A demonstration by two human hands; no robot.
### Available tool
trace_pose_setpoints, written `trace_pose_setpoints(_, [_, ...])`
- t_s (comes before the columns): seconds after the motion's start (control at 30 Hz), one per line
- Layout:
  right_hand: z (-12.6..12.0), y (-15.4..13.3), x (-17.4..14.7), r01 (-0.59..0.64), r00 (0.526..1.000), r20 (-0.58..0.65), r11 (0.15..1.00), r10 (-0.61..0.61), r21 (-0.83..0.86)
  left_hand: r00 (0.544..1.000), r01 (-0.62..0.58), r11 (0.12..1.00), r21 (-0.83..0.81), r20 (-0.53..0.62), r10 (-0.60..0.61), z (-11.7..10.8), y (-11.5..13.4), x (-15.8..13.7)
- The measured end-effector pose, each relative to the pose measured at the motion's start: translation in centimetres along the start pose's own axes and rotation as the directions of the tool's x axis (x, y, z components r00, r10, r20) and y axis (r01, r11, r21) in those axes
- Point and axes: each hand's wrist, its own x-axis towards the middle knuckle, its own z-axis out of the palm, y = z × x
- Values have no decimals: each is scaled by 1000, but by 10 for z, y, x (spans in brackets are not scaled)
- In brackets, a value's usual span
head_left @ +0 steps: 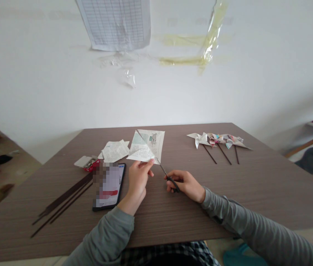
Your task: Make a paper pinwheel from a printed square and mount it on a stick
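Note:
A square of printed paper (147, 145) is pinched along its near edge by my left hand (139, 177). It has a diagonal crease and a slit at its far left corner. My right hand (185, 183) is closed around the black handles of a pair of scissors (162, 169). The blades reach the paper's near right corner; whether they are cutting into it I cannot tell. Left of my left hand lies a phone (109, 188) with its screen lit. Behind the phone is a small stack of paper pieces (114, 150).
Several dark thin sticks (65, 195) lie at the left, by an open little box (88, 163) of small metal pieces. Three paper pinwheels (214, 139) on sticks rest at the back right of the table (256, 184). The wall (156, 99) rises behind.

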Motion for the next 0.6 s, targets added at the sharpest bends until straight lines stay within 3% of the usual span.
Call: trace_pose_setpoints(0.6, [0,2,1,-7,1000,2,1000,7,18,1000,-3,1000,2,10,3,-2,-2,1])
